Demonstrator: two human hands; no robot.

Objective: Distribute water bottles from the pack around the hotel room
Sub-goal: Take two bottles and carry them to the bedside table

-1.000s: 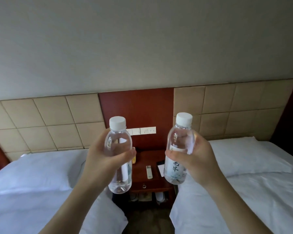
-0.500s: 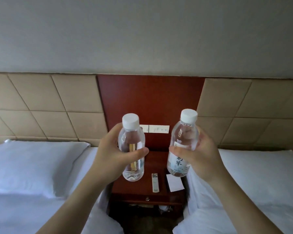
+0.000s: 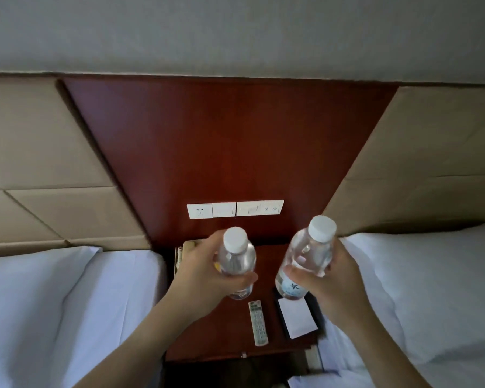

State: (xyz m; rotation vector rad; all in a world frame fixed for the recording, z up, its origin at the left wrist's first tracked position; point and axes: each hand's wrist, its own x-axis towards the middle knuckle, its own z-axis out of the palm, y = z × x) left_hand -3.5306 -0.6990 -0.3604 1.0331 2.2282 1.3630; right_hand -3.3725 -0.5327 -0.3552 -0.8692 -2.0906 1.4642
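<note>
Holding one bottle in each hand, you stand over the nightstand (image 3: 207, 340) between the two beds, and both bottles are in the air above its tabletop, not yet set down. Your left hand (image 3: 205, 278) wraps the left bottle (image 3: 237, 261) around its middle, the thumb across the front and the fingers curled behind, so this grip is closed on the body and the cap stays free. Your right hand (image 3: 333, 281) holds the right bottle (image 3: 305, 256) in the same way, low on the body near the label, and this bottle leans a little to the right. I think you hold them upright and by the middle because then each base can go straight down on the wood. The free wood seems to be at the back, near the switch panel (image 3: 235, 209), because a remote (image 3: 258, 322) and a white card (image 3: 297, 317) lie at the front. Some things are not clear. A flat object (image 3: 179, 259) at the back left of the tabletop is mostly covered by your left hand, and I cannot tell what it is. The bases of both bottles are partly hidden by your palms. The label text is too small to read. The pack itself is not in view, and the beds (image 3: 67, 303) are cut off at both sides.
</note>
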